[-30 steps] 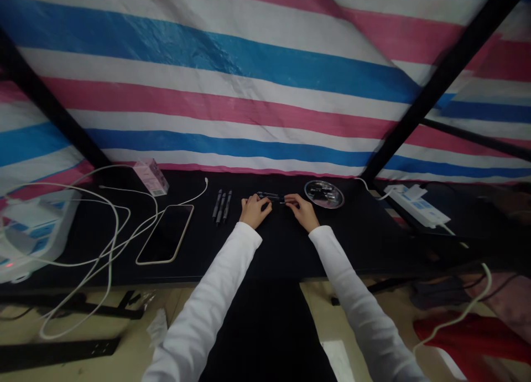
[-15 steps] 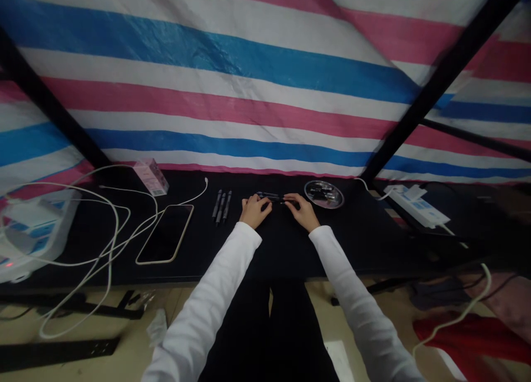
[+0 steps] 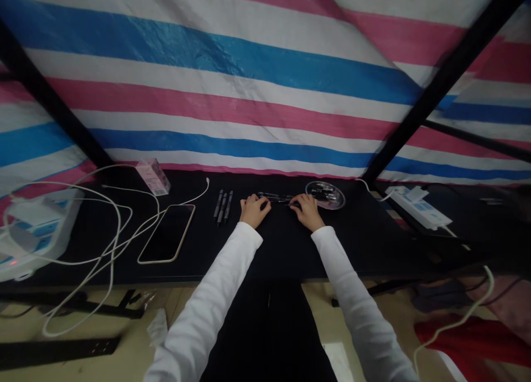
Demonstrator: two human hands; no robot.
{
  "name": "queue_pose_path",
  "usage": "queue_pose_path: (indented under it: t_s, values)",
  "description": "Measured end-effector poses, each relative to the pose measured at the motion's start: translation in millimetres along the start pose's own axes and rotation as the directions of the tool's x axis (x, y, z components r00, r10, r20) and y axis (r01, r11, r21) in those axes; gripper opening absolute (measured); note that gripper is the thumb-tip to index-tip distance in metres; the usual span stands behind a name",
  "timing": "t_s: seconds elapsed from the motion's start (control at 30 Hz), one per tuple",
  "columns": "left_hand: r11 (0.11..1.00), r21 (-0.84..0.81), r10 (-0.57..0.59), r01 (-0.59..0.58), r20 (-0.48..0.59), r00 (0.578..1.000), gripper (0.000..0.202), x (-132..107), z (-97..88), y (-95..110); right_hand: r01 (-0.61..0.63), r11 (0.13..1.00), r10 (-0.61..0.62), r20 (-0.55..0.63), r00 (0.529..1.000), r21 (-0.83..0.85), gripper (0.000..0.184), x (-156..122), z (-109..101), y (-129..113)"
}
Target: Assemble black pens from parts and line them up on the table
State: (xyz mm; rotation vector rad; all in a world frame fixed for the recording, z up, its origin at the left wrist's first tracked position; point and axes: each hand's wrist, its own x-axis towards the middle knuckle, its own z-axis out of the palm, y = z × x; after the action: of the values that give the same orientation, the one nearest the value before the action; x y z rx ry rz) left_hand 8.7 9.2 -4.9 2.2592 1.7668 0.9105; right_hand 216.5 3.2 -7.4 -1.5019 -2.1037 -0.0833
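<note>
Our left hand (image 3: 253, 211) and right hand (image 3: 307, 211) curl at dark pen parts (image 3: 275, 197), at the left's two o'clock; whether either grip is closed on them, we cannot tell. Three pens (image 3: 224, 207) lie at the left's nine o'clock.

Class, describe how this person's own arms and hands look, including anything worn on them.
Both arms wear long, plain white fabric sleeves, the left sleeve and right sleeve creased along their length and ending at the wrists. The bare left hand and bare right hand have no gloves; no markings can be made out on the sleeves.
</note>
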Motion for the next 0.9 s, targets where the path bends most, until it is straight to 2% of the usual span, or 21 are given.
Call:
queue_pose_path:
  t_s: [0.17,0.77,0.9]
  values:
    - [1.000,-0.009,-0.001,0.001,0.002,1.000,0.022,0.0,0.6,-0.2,-0.038,0.999,0.037,-0.041,0.998,-0.010,0.015,1.7,-2.8,0.1]
    - [0.999,-0.015,0.046,-0.046,0.013,0.999,0.022,-0.5,0.1,0.8,0.005,1.000,-0.005,-0.051,0.999,-0.001,0.018,0.9,-0.1,-3.0]
    - [0.997,-0.020,0.071,-0.070,0.033,0.997,0.023,-1.0,1.6,0.4,0.051,0.997,-0.049,-0.030,0.998,0.056,0.017,0.5,0.5,-7.7]
